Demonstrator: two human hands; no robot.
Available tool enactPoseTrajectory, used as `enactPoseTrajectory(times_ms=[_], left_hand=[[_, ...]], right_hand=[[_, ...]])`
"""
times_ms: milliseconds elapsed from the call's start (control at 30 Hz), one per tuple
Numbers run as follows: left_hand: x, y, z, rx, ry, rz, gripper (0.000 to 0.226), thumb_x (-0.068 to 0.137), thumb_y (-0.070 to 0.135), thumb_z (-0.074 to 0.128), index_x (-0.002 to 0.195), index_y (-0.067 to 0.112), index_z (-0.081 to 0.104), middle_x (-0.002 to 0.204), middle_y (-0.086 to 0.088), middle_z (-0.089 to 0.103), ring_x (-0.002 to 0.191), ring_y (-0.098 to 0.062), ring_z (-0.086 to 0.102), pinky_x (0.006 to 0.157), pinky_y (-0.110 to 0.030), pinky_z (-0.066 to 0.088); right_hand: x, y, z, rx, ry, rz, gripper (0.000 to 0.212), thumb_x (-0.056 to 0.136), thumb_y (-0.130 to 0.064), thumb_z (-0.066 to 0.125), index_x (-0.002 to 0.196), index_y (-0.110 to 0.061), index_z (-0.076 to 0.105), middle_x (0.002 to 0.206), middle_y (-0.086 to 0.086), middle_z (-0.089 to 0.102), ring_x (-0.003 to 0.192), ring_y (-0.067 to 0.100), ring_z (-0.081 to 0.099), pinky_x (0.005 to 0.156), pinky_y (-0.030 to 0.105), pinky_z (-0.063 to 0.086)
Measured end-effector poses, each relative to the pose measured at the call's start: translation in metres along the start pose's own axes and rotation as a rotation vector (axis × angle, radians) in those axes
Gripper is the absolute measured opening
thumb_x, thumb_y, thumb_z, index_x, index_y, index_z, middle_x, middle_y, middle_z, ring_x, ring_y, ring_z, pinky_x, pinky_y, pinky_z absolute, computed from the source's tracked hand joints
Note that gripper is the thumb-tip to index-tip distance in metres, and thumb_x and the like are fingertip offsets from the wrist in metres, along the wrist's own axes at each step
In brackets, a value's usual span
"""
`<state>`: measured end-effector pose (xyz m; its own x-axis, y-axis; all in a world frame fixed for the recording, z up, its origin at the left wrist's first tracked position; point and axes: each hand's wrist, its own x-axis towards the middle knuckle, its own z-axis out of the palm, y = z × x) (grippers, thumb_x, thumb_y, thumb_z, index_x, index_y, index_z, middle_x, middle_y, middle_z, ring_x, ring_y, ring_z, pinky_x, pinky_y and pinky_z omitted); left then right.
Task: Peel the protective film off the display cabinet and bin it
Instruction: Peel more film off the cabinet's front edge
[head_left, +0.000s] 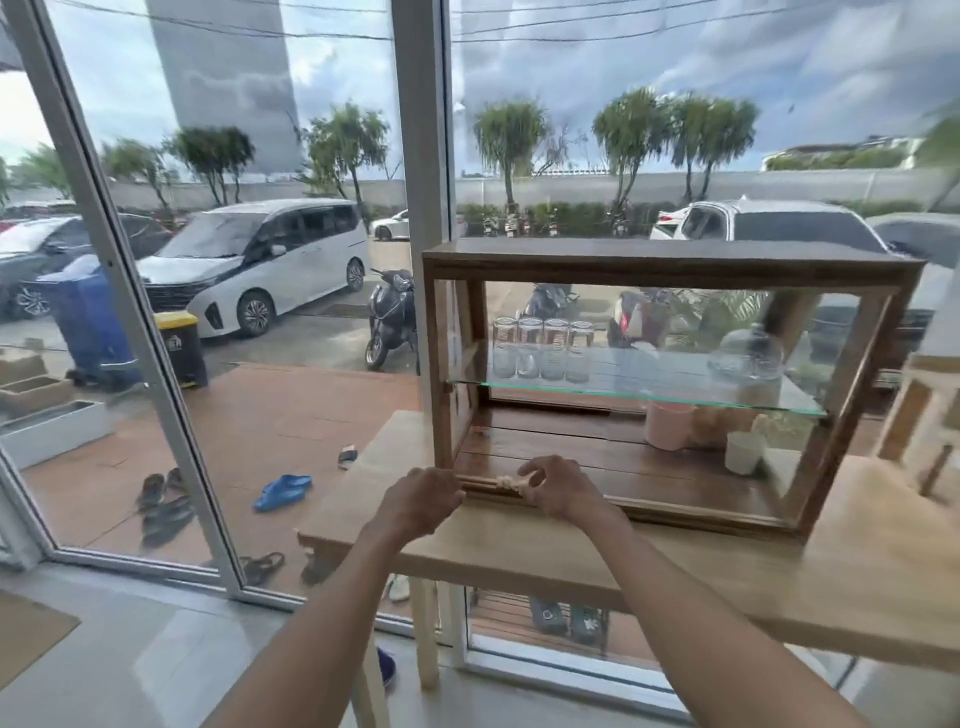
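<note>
A wooden display cabinet (670, 262) with glass sides and a glass shelf stands on a light wooden table (519, 551) by the window. Both my hands are at its bottom front rail near the left corner. My right hand (558, 491) pinches a small crumpled wad of pale film (508, 482) at the rail. To its left, my left hand (423, 499) is closed against the rail, fingers curled; what it grips is hidden. No bin stands indoors in view.
Several glasses (543, 353) and a glass dome (745, 353) stand on the shelf; a pink cup (667, 423) and a white cup (743, 449) sit below. Window frames (421, 156) rise right behind the table. Outside are a yellow-lidded bin (182, 345), cars and sandals.
</note>
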<state>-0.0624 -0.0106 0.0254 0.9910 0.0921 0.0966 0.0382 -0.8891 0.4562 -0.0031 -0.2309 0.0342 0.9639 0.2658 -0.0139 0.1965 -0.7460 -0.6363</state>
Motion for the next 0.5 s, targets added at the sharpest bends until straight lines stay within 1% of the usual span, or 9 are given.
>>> enactPoseTrajectory(times_ms=[67, 133, 167, 233, 333, 400, 500], left_hand=[[0.010, 0.012, 0.008, 0.007, -0.015, 0.029, 0.019, 0.092, 0.041, 0.062, 0.096, 0.027, 0.074, 0.102, 0.003, 0.077, 0.056, -0.017, 0.072, 0.064, -0.028, 0.058], [0.020, 0.020, 0.017, 0.010, -0.026, 0.068, 0.020, 0.092, 0.038, 0.063, 0.100, 0.025, 0.075, 0.104, 0.001, 0.077, 0.070, -0.022, 0.075, 0.072, -0.034, 0.060], [0.025, 0.022, 0.021, 0.011, -0.027, 0.088, 0.021, 0.092, 0.037, 0.063, 0.104, 0.024, 0.074, 0.108, 0.001, 0.077, 0.078, -0.024, 0.075, 0.075, -0.036, 0.060], [0.036, 0.025, 0.031, 0.008, -0.016, 0.125, 0.023, 0.093, 0.038, 0.062, 0.110, 0.026, 0.073, 0.115, 0.002, 0.075, 0.088, -0.027, 0.074, 0.078, -0.038, 0.059], [0.049, 0.025, 0.047, -0.004, 0.032, 0.161, 0.023, 0.093, 0.041, 0.060, 0.111, 0.030, 0.070, 0.115, 0.002, 0.074, 0.102, -0.028, 0.071, 0.082, -0.040, 0.058], [0.056, 0.025, 0.054, -0.002, 0.059, 0.180, 0.024, 0.093, 0.042, 0.059, 0.112, 0.030, 0.069, 0.115, 0.005, 0.074, 0.105, -0.026, 0.070, 0.082, -0.041, 0.058], [0.066, 0.025, 0.059, 0.036, 0.085, 0.220, 0.027, 0.095, 0.036, 0.060, 0.119, 0.027, 0.067, 0.122, 0.004, 0.071, 0.113, -0.028, 0.066, 0.084, -0.043, 0.056]], right_hand=[[0.001, 0.010, -0.007, -0.054, 0.035, 0.019, 0.031, 0.084, -0.031, 0.064, 0.114, -0.031, 0.070, 0.095, -0.010, 0.067, 0.103, 0.018, 0.062, 0.093, 0.034, 0.052], [0.004, 0.019, -0.010, -0.109, 0.063, 0.025, 0.031, 0.085, -0.030, 0.063, 0.116, -0.031, 0.069, 0.100, -0.009, 0.070, 0.109, 0.018, 0.060, 0.095, 0.034, 0.050], [0.006, 0.023, -0.009, -0.135, 0.073, 0.024, 0.030, 0.086, -0.030, 0.063, 0.116, -0.031, 0.069, 0.103, -0.009, 0.071, 0.111, 0.018, 0.059, 0.096, 0.034, 0.049], [0.012, 0.026, -0.005, -0.184, 0.094, 0.013, 0.028, 0.087, -0.032, 0.064, 0.114, -0.031, 0.069, 0.106, -0.009, 0.072, 0.110, 0.018, 0.062, 0.096, 0.035, 0.049], [0.018, 0.028, 0.005, -0.216, 0.128, -0.006, 0.027, 0.086, -0.028, 0.062, 0.112, -0.032, 0.071, 0.107, -0.011, 0.072, 0.109, 0.017, 0.064, 0.096, 0.034, 0.050], [0.022, 0.030, 0.013, -0.213, 0.134, -0.019, 0.028, 0.086, -0.028, 0.062, 0.113, -0.032, 0.071, 0.110, -0.011, 0.072, 0.109, 0.017, 0.065, 0.097, 0.035, 0.051], [0.032, 0.032, 0.024, -0.254, 0.147, -0.030, 0.029, 0.088, -0.031, 0.061, 0.116, -0.033, 0.069, 0.120, -0.009, 0.070, 0.115, 0.020, 0.063, 0.098, 0.037, 0.050]])
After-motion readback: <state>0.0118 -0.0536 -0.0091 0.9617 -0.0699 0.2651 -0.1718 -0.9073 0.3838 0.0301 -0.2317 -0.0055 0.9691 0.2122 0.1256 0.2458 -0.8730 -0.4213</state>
